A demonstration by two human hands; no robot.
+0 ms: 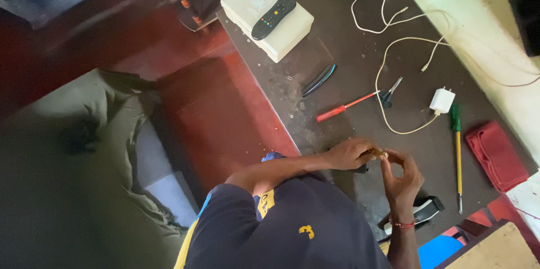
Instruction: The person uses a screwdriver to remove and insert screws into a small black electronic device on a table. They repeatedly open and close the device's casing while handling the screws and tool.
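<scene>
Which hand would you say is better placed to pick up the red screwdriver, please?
Probably the left. The left hand is nearest the screwdriver handle, with nothing lying between them. The right hand sits farther off. Both hands pinch a small amber piece.

Dark navy short-sleeved shirt [292, 229], small yellow bird emblem on the back, yellow and light-blue trim down the side seam, yellow patch on the sleeve; bare forearms; thin red bead bracelet [403, 224] at one wrist
</scene>
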